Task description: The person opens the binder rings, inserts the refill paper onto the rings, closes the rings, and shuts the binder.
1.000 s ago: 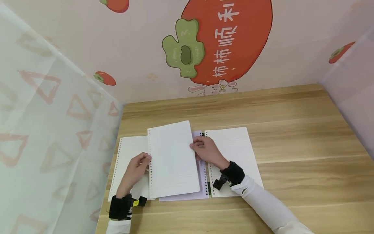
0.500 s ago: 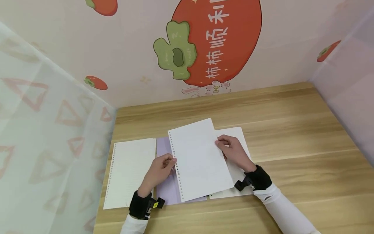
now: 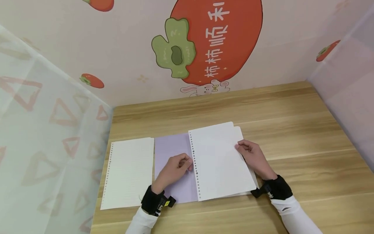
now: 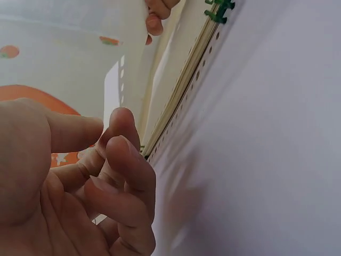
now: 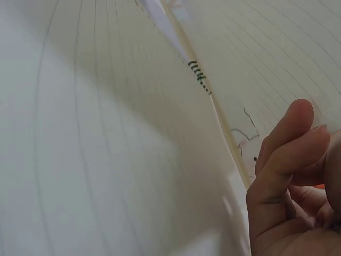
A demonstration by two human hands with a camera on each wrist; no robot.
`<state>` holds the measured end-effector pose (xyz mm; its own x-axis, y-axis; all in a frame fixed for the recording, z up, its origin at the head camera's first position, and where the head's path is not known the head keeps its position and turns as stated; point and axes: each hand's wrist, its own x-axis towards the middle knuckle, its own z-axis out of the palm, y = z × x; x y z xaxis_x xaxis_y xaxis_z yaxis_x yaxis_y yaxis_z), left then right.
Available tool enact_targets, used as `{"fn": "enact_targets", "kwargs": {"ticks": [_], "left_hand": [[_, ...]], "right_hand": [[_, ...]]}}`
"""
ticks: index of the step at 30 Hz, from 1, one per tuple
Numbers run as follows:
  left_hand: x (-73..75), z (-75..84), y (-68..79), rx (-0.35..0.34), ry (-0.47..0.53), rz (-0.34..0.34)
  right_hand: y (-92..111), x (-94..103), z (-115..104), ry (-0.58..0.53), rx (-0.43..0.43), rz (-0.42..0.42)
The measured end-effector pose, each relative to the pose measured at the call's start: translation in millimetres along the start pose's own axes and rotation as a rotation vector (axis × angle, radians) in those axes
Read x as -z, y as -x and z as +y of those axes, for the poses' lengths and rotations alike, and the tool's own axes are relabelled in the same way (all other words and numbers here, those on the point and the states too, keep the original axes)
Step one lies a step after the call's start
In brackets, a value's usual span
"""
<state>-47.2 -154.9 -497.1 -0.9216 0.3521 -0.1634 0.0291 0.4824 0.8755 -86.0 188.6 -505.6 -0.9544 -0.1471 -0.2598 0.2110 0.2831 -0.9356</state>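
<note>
A white loose-leaf sheet (image 3: 222,162) with a row of holes along its left edge is held over the right-hand pages of a ring binder notebook. My left hand (image 3: 175,169) pinches the holed edge between thumb and fingers, above the lilac cover (image 3: 172,146). On the opposite edge, my right hand (image 3: 255,158) grips the sheet. Lined pages (image 3: 238,130) show in a thin strip beneath it. In the left wrist view, dark green binder rings (image 4: 219,9) run beside the holed pages. The sheet hides the rings in the head view.
To the left of the lilac cover lies a pile of holed, lined sheets (image 3: 130,172). A wooden tabletop (image 3: 315,139) supports everything. Patterned fabric walls (image 3: 131,48) rise behind it and at both sides.
Both hands have carried the sheet rightward, from over the left pile and lilac cover to over the right-hand pages. The left pile and the lilac cover are now more exposed.
</note>
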Motion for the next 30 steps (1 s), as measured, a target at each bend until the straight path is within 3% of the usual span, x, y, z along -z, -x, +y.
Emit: {"fn": "enact_targets", "kwargs": {"ticks": [8, 12, 19, 26, 30], "left_hand": [[-11.1, 5.3, -4.1, -0.027, -0.039, -0.024], [-14.7, 8.1, -5.7, -0.032, -0.087, 0.004], [-22.5, 14.6, -13.3, -0.154, -0.317, 0.099], [-25.6, 15.3, -26.7, -0.200, -0.482, 0.068], [-26.7, 13.4, -30.8, -0.189, -0.555, 0.030]], "right_hand": [[3.2, 16.9, 9.4, 0.022, -0.001, 0.030], [2.4, 21.7, 13.5, 0.029, -0.007, 0.026], [0.8, 27.3, 18.8, 0.095, -0.007, 0.041], [-0.9, 28.4, 21.3, 0.103, -0.013, 0.045], [-2.6, 26.9, 21.1, 0.078, -0.027, 0.036]]}}
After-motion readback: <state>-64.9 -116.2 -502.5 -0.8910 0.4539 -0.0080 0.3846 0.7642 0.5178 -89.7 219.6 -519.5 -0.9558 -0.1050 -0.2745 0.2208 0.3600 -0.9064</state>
